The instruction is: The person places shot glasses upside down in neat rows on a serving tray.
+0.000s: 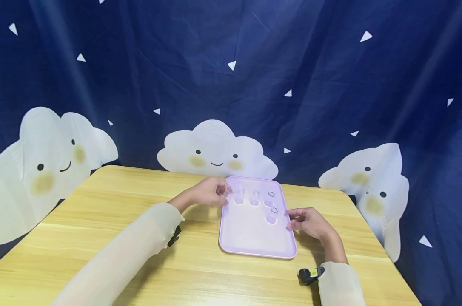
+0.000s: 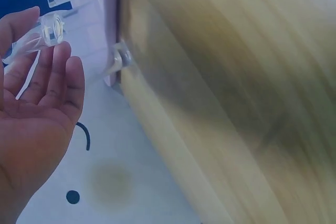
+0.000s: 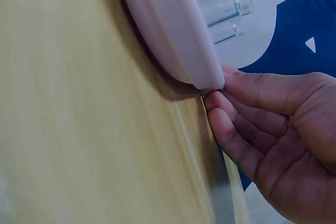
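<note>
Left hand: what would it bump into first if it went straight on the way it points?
Probably the leftmost standing cup on the purple tray, just beyond the clear cup the left hand holds; depth is unclear.

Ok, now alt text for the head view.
A person's left hand holds a clear cylindrical cup at the left edge of a lilac rectangular tray bearing four more cups; the right hand holds its right edge. The tray lies on a yellow wood-grain table.
</note>
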### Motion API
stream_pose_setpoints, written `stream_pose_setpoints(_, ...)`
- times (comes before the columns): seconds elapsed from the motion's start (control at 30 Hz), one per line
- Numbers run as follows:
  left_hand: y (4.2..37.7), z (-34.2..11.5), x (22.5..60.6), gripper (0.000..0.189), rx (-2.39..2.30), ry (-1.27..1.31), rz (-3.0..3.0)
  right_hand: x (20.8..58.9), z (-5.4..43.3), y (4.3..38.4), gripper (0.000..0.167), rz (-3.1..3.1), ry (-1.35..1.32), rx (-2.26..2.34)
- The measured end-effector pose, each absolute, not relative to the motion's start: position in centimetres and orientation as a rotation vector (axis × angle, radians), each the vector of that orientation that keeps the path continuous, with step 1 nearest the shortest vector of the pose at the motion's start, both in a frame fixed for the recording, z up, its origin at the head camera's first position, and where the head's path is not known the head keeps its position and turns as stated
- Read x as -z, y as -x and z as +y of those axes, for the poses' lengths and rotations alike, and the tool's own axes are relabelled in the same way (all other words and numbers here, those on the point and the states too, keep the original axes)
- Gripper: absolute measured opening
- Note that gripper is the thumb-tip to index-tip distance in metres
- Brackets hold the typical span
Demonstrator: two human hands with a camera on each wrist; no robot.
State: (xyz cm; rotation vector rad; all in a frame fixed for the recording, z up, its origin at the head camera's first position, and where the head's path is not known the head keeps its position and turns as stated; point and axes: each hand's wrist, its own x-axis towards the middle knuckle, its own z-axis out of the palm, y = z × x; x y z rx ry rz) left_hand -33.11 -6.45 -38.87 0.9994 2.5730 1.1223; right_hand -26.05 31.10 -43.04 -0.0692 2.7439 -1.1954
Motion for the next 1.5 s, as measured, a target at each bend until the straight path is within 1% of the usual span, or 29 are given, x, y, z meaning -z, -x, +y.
stream_pose_setpoints(0.37, 33.5, -4.4, 39.0, 0.03, -1.164, -1.04, 2.55, 42.9, 31.1, 25.9, 0.044, 2.749, 0.061, 1.183)
stream_pose_setpoints(0.6, 33.7, -3.0, 39.7, 0.033, -1.197, -1.06, 2.531, 43.1, 31.3, 25.9, 0.044, 2.745, 0.066, 1.191)
stream_pose_setpoints(0.73, 33.7, -2.2, 40.0, 0.031, -1.209, -1.08, 2.534, 43.1, 31.3, 25.9, 0.044, 2.745, 0.072, 1.195)
stream_pose_setpoints(0.83, 33.7, -1.5, 40.0, 0.03, -1.231, -1.074, 2.518, 43.1, 31.4, 25.9, 0.044, 2.748, 0.075, 1.192)
stream_pose_setpoints(1.03, 33.2, -0.1, 39.9, 0.037, -1.242, -1.036, 2.509, 43.1, 31.3, 25.9, 0.044, 2.747, 0.084, 1.19)
stream_pose_setpoints(1.3, 32.9, 0.8, 39.8, 0.037, -1.19, -0.95, 2.576, 43.1, 31.2, 26.1, 0.044, 2.743, 0.102, 1.194)
stream_pose_setpoints(1.5, 33.1, 1.3, 40.0, 0.036, -1.164, -0.964, 2.603, 43.0, 31.1, 26.1, 0.044, 2.75, 0.095, 1.195)
